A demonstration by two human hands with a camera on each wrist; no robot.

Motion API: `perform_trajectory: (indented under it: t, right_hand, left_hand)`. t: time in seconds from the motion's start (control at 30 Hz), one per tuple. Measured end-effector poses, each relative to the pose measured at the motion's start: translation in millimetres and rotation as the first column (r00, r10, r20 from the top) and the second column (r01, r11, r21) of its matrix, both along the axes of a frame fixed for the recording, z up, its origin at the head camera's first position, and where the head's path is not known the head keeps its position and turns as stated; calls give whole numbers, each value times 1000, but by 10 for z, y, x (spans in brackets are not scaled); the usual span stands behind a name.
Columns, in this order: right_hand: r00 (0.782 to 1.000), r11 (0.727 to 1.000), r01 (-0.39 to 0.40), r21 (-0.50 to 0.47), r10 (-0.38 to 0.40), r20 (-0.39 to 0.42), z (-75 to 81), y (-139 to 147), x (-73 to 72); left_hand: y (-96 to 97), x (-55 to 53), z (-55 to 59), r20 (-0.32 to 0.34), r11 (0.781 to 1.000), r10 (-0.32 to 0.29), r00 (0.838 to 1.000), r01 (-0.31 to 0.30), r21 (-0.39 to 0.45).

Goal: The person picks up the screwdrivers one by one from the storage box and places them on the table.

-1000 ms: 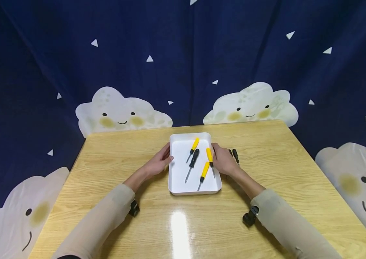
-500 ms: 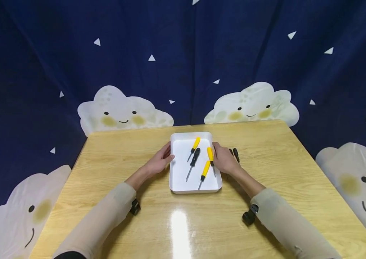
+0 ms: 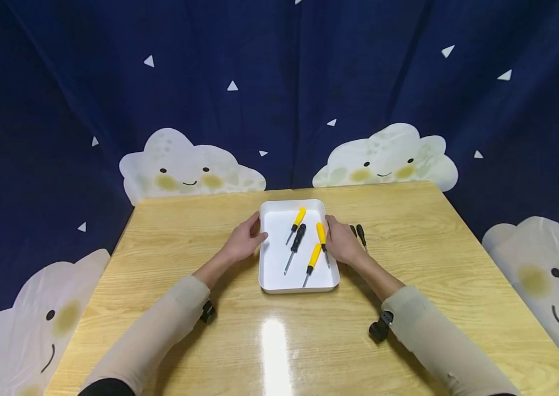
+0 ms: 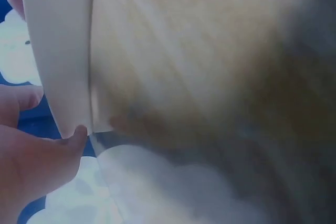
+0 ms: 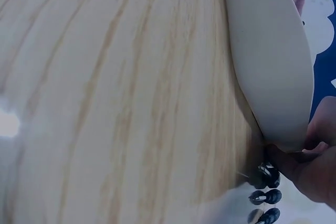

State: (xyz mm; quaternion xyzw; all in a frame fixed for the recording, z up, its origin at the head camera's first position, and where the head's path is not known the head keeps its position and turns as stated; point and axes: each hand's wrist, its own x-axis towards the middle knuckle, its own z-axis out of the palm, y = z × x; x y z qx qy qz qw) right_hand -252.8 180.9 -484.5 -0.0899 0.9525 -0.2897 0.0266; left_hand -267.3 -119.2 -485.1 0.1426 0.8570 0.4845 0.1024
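Two-handed hold | left hand (image 3: 242, 241) and right hand (image 3: 343, 242) are gripping opposite walls of the white tray (image 3: 272, 272) mid-table (image 3: 190, 231) | likely light, stiff, walls offering best purchase | four screwdrivers (image 3: 298, 238) are lying loose, probably slippery

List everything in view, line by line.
backdrop: one, navy, far side
clouds: four, white, on backdrop
triangles: many, white, on backdrop
table: one, light wood, centre
tray: one, white, mid-table
yellow screwdrivers: three, yellow and black, in tray
black screwdriver: one, black, in tray
dark tools: two or more, black, right of tray
wrist cameras: two, black, left and right
sleeves: two, beige, left and right
left hand: one, bare, gripping tray's left side
right hand: one, bare, gripping tray's right side
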Motion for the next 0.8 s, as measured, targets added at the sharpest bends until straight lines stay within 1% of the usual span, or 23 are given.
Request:
perform_trajectory:
  t: [0.1, 0.17, 0.27, 0.37, 0.43, 0.63, 0.8]
  right_hand:
    - [1000, 1000, 8, -7, -8, 8, 7, -10, -10]
    - [1000, 1000, 6, -5, -6, 5, 6, -13, -14]
    - [1000, 1000, 7, -3, -7, -4, -6, -12, -21]
    - [1000, 1000, 9, -7, -9, -4, -22, -12, -21]
    - [1000, 1000, 9, -2, -9, 2, -28, -14, -10]
    - [1000, 1000, 16, -2, -16, 11, -25, -19, 17]
    - [1000, 1000, 18, -8, -18, -5, -4, -8, 11]
  left_hand:
    - [29, -19, 81, -49, 998, 37, 998, -40, -55]
    - [55, -37, 145, -84, 995, 52, 995, -58, -78]
    - [110, -75, 232, -136, 992, 69, 988, -83, -98]
    - [174, -117, 299, -172, 992, 68, 983, -86, -96]
    - [222, -138, 335, -180, 991, 61, 982, -81, -107]
    - [372, -220, 435, -170, 978, 26, 985, -60, -199]
    - [507, -305, 505, -151, 973, -11, 989, -24, -231]
